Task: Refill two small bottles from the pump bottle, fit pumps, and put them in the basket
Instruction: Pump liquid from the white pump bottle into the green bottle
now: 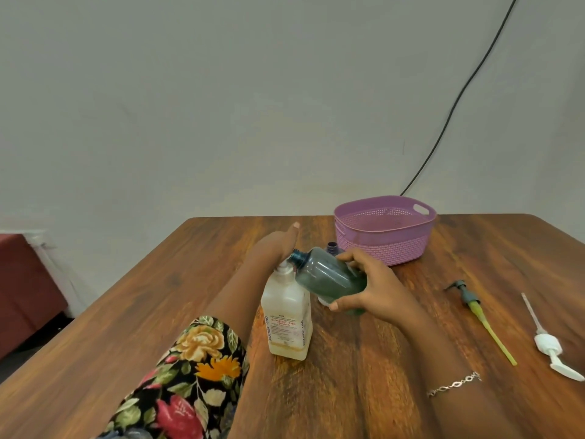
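The pump bottle [286, 315] is stood upright on the wooden tabletop [126, 312], and all places below are given from it. Its pump head is covered from above by the left hand [278, 245], which is laid palm down with one fingertip raised. The fingers are seen only from behind, so they appear straight rather than curled, though this is not plain.

Just right of the pump bottle's top, a small teal bottle [329, 277] is gripped by the right hand [376, 280], with fingers and thumb wrapped round its body. It is held clear of the tabletop and tilted, its open neck brought up against the pump bottle's spout.

Behind the pump bottle and slightly right, the dark neck of a second small bottle [331, 247] is seen; its body is hidden by the teal one. Farther back and right of the pump bottle, a purple basket [380, 248] is set.

Well to the right of the pump bottle, two loose pumps are laid flat. A grey pump [474, 307] with a yellow-green tube is the nearer, and a white pump [546, 342] lies beyond it.
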### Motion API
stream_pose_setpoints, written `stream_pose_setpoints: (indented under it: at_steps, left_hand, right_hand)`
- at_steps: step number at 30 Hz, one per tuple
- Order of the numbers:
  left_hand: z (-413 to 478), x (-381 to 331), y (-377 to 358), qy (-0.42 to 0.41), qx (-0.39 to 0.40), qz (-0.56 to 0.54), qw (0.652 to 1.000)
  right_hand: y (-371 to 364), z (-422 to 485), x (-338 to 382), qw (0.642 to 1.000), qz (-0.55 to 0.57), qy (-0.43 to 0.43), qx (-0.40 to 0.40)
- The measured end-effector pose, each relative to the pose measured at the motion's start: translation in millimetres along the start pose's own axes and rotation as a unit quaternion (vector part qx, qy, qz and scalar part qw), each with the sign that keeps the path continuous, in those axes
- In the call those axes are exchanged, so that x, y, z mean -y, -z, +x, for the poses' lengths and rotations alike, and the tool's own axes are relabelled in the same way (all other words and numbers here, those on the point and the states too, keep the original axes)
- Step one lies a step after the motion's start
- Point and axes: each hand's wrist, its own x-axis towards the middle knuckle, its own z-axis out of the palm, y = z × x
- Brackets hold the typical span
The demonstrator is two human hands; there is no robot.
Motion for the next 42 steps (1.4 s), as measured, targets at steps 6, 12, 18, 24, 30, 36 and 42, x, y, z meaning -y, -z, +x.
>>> stream_pose_setpoints:
  at_steps: [6, 12, 18, 24, 30, 36, 42]
  left_hand:
    - [-6, -10, 15, 0.042, 0.094, -0.046, 0.994]
    - [3, -2, 4, 0.003, 0.024, -0.003, 1.0]
    - [2, -2, 3, -0.005, 0.032, -0.024, 0.999]
    - [-2, -6, 12, 0.009, 0.083, -0.038, 0.996]
    - [-1, -3, 0, -0.007, 0.008, 0.029, 1.0]
    - [-9, -10, 13, 0.034, 0.072, -0.036, 0.996]
    - [-7, -8, 8, 0.015, 0.077, -0.026, 0.997]
  right_hand:
    - [6, 4, 7, 1.0, -0.015, 0.014, -0.006]
    - [2, 6, -1, 1.0, -0.003, 0.006, -0.004]
    - [-2, 5, -3, 1.0, 0.014, 0.005, -0.007]
    - [3, 8, 1, 1.0, 0.002, 0.014, -0.01]
    - [-5, 1, -5, 0.999, 0.042, -0.015, 0.008]
    - [-5, 2, -3, 0.999, 0.048, -0.013, -0.01]
    - [-2, 2, -3, 0.999, 0.036, -0.005, -0.008]
